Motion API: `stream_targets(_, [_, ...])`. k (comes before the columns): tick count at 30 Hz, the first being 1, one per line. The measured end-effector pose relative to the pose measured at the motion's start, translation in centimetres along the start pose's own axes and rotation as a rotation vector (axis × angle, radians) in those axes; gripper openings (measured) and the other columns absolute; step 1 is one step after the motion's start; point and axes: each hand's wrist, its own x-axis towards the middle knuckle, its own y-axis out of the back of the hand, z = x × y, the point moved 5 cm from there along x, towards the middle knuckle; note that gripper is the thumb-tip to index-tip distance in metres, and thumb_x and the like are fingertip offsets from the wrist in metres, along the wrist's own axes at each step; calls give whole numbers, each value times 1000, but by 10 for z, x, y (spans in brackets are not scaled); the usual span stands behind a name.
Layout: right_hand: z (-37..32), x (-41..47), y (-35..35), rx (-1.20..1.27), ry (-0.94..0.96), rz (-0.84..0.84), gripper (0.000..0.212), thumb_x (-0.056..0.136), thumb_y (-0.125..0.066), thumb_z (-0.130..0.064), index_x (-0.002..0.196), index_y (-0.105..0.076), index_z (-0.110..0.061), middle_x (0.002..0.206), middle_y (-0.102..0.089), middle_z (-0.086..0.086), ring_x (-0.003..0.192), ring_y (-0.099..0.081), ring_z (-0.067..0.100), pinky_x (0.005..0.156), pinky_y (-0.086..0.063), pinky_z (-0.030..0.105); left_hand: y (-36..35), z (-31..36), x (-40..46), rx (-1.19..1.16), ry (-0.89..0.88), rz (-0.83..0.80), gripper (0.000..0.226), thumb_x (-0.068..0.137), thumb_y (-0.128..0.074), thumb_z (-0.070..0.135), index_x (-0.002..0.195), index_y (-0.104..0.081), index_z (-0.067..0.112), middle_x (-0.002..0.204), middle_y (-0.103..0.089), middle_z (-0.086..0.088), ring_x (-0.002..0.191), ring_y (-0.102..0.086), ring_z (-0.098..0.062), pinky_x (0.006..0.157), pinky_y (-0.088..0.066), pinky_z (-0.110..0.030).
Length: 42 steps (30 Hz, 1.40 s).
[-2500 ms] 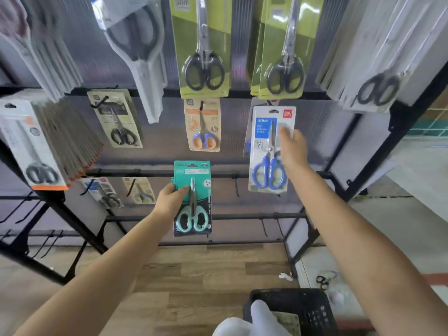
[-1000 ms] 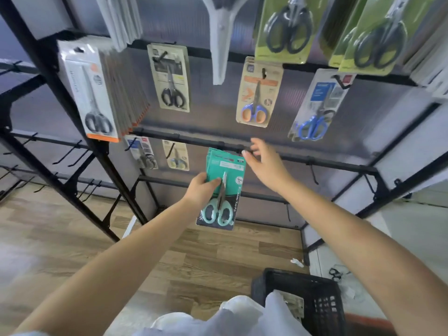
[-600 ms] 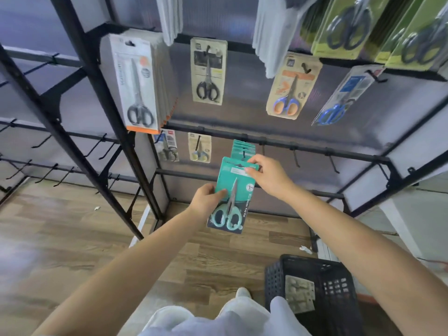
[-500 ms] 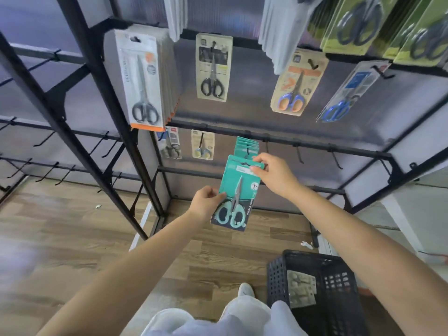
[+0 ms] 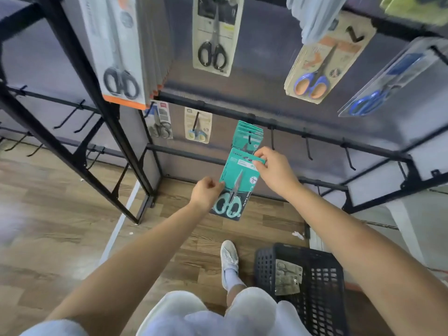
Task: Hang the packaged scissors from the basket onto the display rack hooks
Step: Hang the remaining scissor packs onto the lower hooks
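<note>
Head view
Held pack: teal scissors pack, card tilted, mint handles at its low end, gripped by both hands in front of the rack.
Left hand: fingers curled on the pack's left edge, level with the handles.
Right hand: thumb and fingers pinch the pack's top right corner.
Above the grip: stack of matching teal packs on a hook of the black rail; the held pack's top edge sits just below that stack, overlapping it in view; contact cannot be told.
Right of the grip: bare hooks along the same rail.
Up-left of the grip: two small packs on the rail, one with black handles, one with pale handles.
Higher up: black-handled scissors pack; blue-and-orange scissors pack; blue-handled pack, blurred; thick row of grey-handled packs.
Below the grip: wooden floor; white shoe; black basket lower right, holding a clear pack of scissors.
</note>
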Motion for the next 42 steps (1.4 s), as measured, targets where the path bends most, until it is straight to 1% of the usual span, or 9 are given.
stream_targets(4, [21, 33, -5, -21, 11, -36, 10, 97, -50, -20, 105, -52, -15, 117, -59, 5, 101, -61, 20, 67, -58, 43, -19, 2, 35, 28, 60, 35, 26, 93, -57, 31, 73, -45, 18, 88, -68, -9, 74, -67, -23, 66, -54, -36])
stream_targets(10, [44, 78, -10, -64, 38, -43, 15, 97, -50, -18, 112, -50, -15, 123, -56, 6, 103, -60, 20, 66, -59, 36, -43, 6, 84, 87, 52, 87, 25, 92, -56, 33, 82, -52, 10, 86, -67, -9, 75, -65, -25, 65, -52, -35])
stream_targets(17, [58, 100, -24, -83, 3, -110, 11, 97, -49, -18, 108, -48, -17, 127, -54, 6, 110, -59, 23, 66, -59, 33, -58, 0, 108, 78, 73, 70, 20, 95, -52, 31, 90, -50, 12, 85, -62, -3, 62, -59, -8, 47, -44, -19])
stream_targets(23, [56, 106, -25, -103, 8, -83, 12, 97, -50, -18, 108, -50, -15, 127, -54, 6, 110, -59, 21, 66, -59, 33, -60, 1, 117, 87, 65, 94, 18, 97, -50, 30, 95, -51, 11, 87, -60, -1, 60, -54, -4, 38, -38, -10])
stream_targets(30, [51, 114, -22, -244, 62, -32, 19, 98, -46, -20, 114, -52, -11, 122, -51, 8, 104, -59, 19, 64, -55, 28, -66, 4, 133, 65, 101, 75, 31, 97, -48, 30, 117, -55, 8, 107, -64, -7, 80, -61, -16, 61, -50, -23])
stream_targets(34, [50, 119, -21, -315, 79, -7, 21, 98, -46, -19, 116, -52, -9, 120, -51, 9, 102, -58, 20, 65, -54, 29, -65, 11, 142, 72, 110, 84, 32, 97, -48, 28, 119, -57, 6, 110, -64, -6, 85, -58, -16, 68, -45, -23])
stream_targets(37, [51, 123, -20, -384, 91, 2, 21, 96, -49, -15, 115, -54, -7, 115, -53, 10, 100, -56, 22, 70, -54, 33, -63, 19, 149, 142, 98, 93, 33, 97, -47, 25, 121, -57, 4, 119, -63, -11, 103, -59, -24, 82, -43, -28])
stream_targets(39, [52, 124, -18, -441, 116, 12, 20, 96, -47, -11, 113, -56, -6, 109, -54, 10, 97, -55, 24, 72, -52, 37, -63, 26, 150, 217, 67, 78, 32, 97, -46, 20, 122, -55, 2, 121, -62, -13, 109, -57, -28, 82, -40, -27])
stream_targets(42, [52, 117, -11, -489, 127, 41, 26, 94, -46, -8, 118, -57, -7, 109, -56, 9, 98, -53, 26, 75, -44, 34, -62, 43, 142, 284, -7, 44, 34, 97, -44, 15, 129, -51, 5, 127, -59, -13, 112, -55, -28, 84, -39, -28])
